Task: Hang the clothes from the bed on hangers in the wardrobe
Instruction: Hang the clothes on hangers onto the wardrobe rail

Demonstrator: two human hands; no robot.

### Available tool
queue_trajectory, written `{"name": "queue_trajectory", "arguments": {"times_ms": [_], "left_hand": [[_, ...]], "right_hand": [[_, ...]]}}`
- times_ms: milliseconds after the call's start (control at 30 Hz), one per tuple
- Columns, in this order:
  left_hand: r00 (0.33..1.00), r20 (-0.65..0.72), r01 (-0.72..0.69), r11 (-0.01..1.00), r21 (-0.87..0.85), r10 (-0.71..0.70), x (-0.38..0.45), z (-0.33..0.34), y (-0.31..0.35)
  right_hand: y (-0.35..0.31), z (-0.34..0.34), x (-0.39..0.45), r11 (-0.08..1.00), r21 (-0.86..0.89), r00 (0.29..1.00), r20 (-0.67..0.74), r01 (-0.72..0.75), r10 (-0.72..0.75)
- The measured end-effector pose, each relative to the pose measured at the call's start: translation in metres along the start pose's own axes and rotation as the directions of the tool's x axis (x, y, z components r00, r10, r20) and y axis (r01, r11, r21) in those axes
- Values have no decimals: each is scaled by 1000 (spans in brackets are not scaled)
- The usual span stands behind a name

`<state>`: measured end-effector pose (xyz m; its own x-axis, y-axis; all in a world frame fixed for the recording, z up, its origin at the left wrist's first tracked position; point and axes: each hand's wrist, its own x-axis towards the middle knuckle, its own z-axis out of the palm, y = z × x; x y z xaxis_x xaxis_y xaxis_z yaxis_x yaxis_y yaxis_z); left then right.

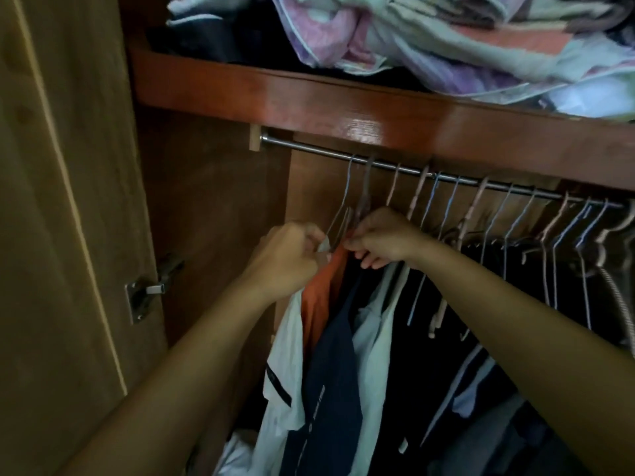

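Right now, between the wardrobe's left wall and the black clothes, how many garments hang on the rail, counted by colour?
white garment: 1
orange garment: 1
navy garment: 1
pale bluish garment: 1
Total: 4

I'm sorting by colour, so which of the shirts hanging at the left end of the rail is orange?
The orange shirt, second from the left, between the white shirt and the navy garment, right under both hands.

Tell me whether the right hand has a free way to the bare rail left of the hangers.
Probably yes. The right hand is just below the rail, whose left stretch is bare, but its fingers are curled on the hanger and orange garment.
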<state>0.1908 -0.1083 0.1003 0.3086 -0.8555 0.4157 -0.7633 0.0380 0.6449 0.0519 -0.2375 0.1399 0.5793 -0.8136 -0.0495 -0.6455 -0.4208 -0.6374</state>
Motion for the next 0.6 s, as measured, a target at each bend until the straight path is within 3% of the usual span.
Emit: {"name": "queue_trajectory", "arguments": {"times_ms": [167,300,467,600], "left_hand": [[977,211,-42,997,70,27,5,3,10],[940,336,-96,991,97,58,9,7,23],[840,530,-215,969,125,118,4,26,51],[793,588,-308,938,160,160,-8,48,82]], "right_hand": [[21,-15,-35,991,-132,996,83,24,-13],[36,-22,-70,974,-226,998,58,25,-12],[51,-28,-124,941,-337,999,26,-28,39],[66,-35,-172,897,-423,991,-15,-129,135]]}}
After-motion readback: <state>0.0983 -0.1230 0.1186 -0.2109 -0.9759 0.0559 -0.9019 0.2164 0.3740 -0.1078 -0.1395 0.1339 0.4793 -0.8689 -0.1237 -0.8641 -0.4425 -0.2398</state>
